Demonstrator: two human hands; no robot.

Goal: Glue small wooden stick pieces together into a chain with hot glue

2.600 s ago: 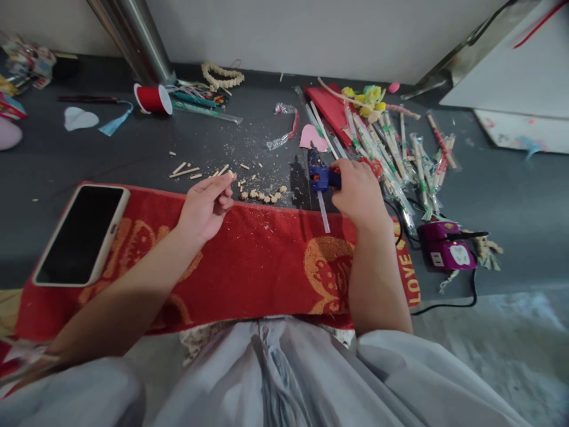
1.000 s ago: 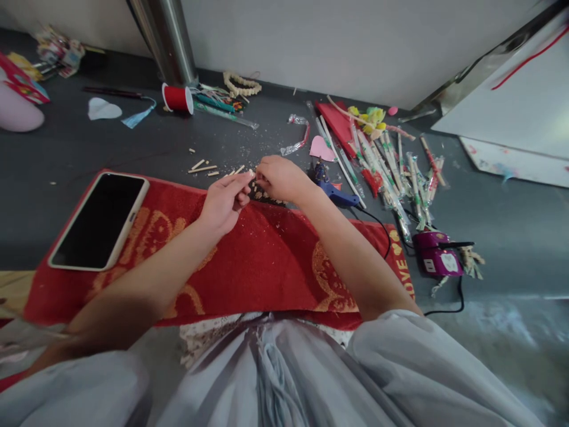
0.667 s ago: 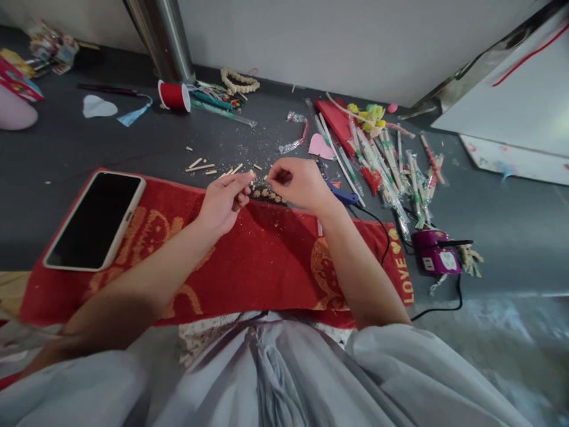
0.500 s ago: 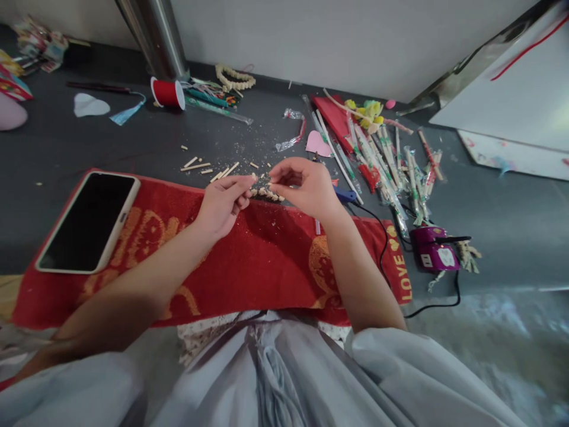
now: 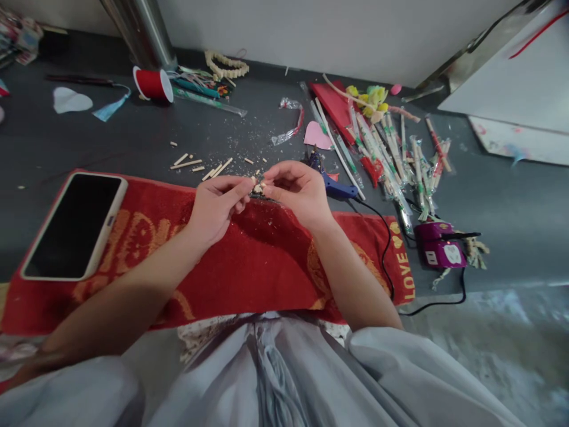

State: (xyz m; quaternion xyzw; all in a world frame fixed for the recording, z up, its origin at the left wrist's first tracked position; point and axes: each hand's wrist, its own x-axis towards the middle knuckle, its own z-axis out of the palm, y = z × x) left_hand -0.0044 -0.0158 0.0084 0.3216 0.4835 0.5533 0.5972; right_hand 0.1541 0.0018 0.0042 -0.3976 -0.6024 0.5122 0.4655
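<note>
My left hand [image 5: 219, 204] is closed in a pinch, fingertips on a small pale wooden piece [image 5: 253, 180]. Close against it, my right hand [image 5: 299, 193] pinches another tiny pale piece, largely covered by the fingers. Below the fingertips, a few pale wooden bits [image 5: 258, 189] show at the far edge of the red towel [image 5: 271, 267]. Short cut wooden sticks [image 5: 217, 169] lie on the dark table just beyond my left hand. Behind my right hand rests a blue hot glue gun [image 5: 340, 188], partly hidden.
A phone [image 5: 75, 225] lies on the towel's left end. Wrapped chopsticks [image 5: 384, 154] are heaped at the right, near a purple power socket box [image 5: 440, 246] with a black cord. A red ribbon spool [image 5: 152, 83] and a ring of wooden pieces [image 5: 226, 65] sit at the back.
My hands have come together, the right fingertips moving left to meet the left ones. The view has shifted slightly, showing more of the glue gun.
</note>
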